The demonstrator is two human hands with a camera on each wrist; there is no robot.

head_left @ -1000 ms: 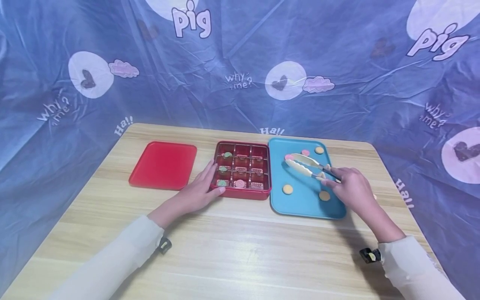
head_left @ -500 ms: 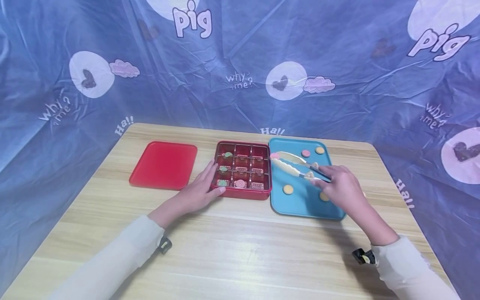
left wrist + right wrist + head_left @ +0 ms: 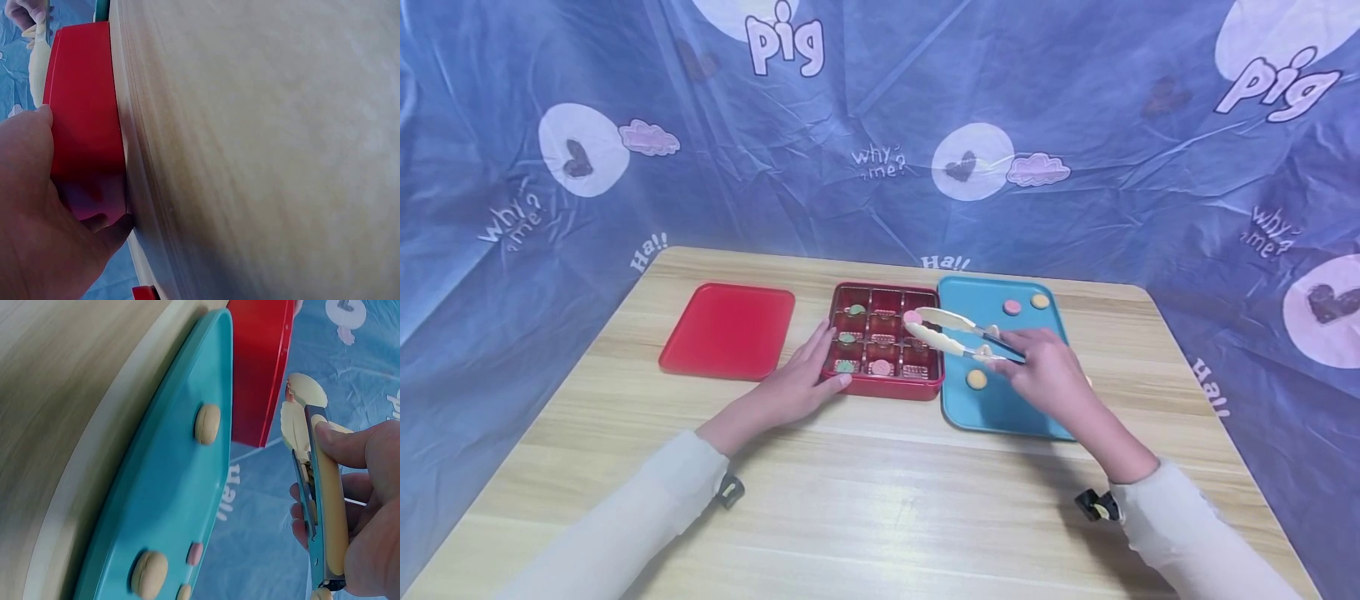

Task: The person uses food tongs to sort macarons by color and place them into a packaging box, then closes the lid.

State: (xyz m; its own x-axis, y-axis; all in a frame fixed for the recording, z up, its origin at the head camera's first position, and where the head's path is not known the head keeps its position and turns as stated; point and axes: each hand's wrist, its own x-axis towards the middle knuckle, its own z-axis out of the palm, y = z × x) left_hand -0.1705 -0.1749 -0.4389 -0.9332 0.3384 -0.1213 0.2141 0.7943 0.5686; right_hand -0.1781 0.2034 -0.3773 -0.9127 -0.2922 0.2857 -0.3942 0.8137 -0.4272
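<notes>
My right hand (image 3: pixel 1043 371) grips the handles of a pair of cream-tipped tongs (image 3: pixel 943 317). A pink macaron (image 3: pixel 912 317) sits between the tongs' tips, over the right part of the red divided box (image 3: pixel 887 388). Green macarons (image 3: pixel 845 367) occupy the box's left column, and another pink macaron (image 3: pixel 881 367) lies in the front middle compartment. With straight fingers, my left hand (image 3: pixel 793 387) rests against the box's left side, its thumb at the front corner. In the right wrist view the tongs (image 3: pixel 328 500) are held clear of the blue tray (image 3: pixel 169 481).
Right beside the box, the blue tray (image 3: pixel 1000 408) bears one pink macaron (image 3: pixel 1012 307) and yellow ones, such as a yellow macaron (image 3: pixel 976 379) near its front. A flat red lid (image 3: pixel 727 329) lies to the left. Behind the table (image 3: pixel 865 500) hangs a blue printed cloth (image 3: pixel 850 217).
My right hand has moved left, carrying the pink macaron in the tongs from above the blue tray to over the red box. My left hand has stayed in place.
</notes>
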